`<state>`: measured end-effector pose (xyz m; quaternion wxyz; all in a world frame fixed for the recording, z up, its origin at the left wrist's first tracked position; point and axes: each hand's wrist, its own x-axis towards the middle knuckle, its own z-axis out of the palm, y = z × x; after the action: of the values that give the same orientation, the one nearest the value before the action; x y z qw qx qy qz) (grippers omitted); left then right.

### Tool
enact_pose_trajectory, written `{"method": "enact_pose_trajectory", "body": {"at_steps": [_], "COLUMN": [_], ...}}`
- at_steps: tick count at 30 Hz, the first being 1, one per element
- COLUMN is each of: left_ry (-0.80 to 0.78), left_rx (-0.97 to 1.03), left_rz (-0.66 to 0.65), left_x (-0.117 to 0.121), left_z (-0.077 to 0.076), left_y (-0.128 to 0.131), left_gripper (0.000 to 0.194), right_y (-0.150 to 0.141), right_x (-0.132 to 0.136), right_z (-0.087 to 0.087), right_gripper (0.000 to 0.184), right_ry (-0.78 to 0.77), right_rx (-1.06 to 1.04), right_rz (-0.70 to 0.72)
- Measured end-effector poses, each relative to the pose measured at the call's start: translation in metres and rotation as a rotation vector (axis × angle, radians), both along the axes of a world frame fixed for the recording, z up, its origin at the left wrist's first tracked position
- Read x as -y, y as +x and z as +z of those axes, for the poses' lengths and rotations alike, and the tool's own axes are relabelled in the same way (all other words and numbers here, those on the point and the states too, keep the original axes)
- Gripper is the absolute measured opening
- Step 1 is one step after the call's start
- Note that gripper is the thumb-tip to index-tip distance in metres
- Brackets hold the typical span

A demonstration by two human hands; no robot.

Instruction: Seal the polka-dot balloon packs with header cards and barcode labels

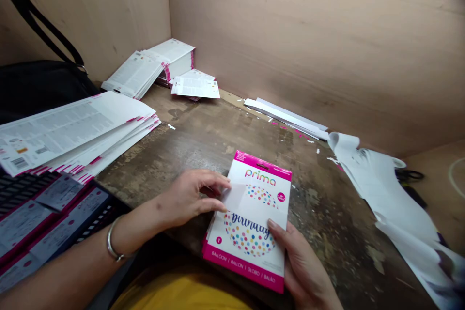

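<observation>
A pink-and-white balloon packet (254,266), printed "prima" and "birthday" with coloured dots, tilts over the table's near edge. More packets seem to lie beneath it, judging by the layered left edge. My right hand (303,264) grips the right side, thumb on the front and fingers hidden behind. At the packet's left edge my left hand (192,196), with a bangle (112,240) on its wrist, pinches a whitish flap or slip (234,196) that covers part of the print. Whether this piece is attached to the packet I cannot tell.
Stacks of printed cards (72,126) fan out at left, above a dark crate (94,213) holding packets. More card stacks (136,72) stand in the back corner near a black bag (43,85). Paper strips (286,118) and curled white paper (392,189) line the worn table (196,131) at right.
</observation>
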<state>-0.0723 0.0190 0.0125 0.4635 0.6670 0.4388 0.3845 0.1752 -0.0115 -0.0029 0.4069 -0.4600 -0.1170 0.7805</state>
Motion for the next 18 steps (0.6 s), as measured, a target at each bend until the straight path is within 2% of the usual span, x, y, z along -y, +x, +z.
{"method": "enact_pose_trajectory", "body": {"at_steps": [4,9,18], "left_ry": [0.073,0.181,0.059], "left_rx": [-0.101,-0.115,-0.035], "left_rz": [-0.060,-0.083,-0.085], "left_x": [-0.005,-0.007,-0.010], "left_z": [-0.005,-0.011,-0.014], "left_y": [-0.009,-0.008,-0.011], "left_gripper": [0.027,0.033,0.029], "right_y": [-0.003,-0.005,-0.004], "right_x": [-0.003,-0.006,-0.006], "right_z": [0.001,0.003,0.002], "right_gripper": [0.075,0.074,0.074], "right_ry": [-0.001,0.015,0.011], "right_rx": [0.014,0.026,0.045], "right_rz": [0.030,0.054,0.061]}}
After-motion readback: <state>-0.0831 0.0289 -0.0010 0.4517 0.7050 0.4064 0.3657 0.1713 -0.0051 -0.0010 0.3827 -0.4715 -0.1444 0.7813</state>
